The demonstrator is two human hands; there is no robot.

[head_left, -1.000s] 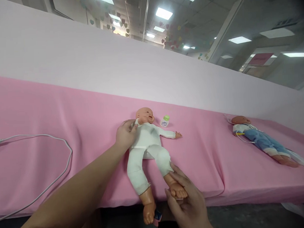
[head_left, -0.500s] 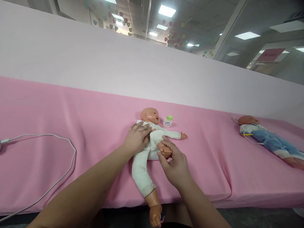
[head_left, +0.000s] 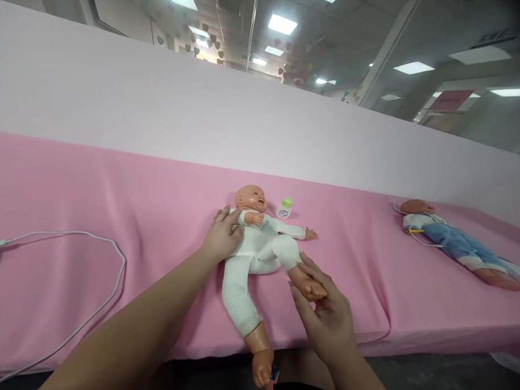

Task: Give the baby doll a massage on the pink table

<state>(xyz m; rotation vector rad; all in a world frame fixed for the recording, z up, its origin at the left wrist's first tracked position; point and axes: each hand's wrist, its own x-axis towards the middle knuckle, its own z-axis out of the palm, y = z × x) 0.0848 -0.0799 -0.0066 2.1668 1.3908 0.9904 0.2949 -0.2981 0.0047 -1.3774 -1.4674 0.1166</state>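
Observation:
A baby doll (head_left: 255, 249) in a white suit lies on its back on the pink-covered table (head_left: 115, 211), head away from me. My left hand (head_left: 222, 237) grips the doll's shoulder and upper arm, fingers curled round it. My right hand (head_left: 326, 315) holds the doll's right-side foot (head_left: 308, 284), with that knee bent. The other leg hangs straight over the table's front edge. A small white bottle with a green cap (head_left: 284, 208) stands beside the doll's head.
A second doll in blue trousers (head_left: 453, 242) lies far right on the same table with a thin cord on its chest. A white cable (head_left: 97, 303) loops across the left side. A pale pink partition (head_left: 197, 112) runs behind the table.
The doll's leg, pushed up against its belly half a second ago, has come back down toward the table edge with my right hand. My left hand slid from the chest to the shoulder.

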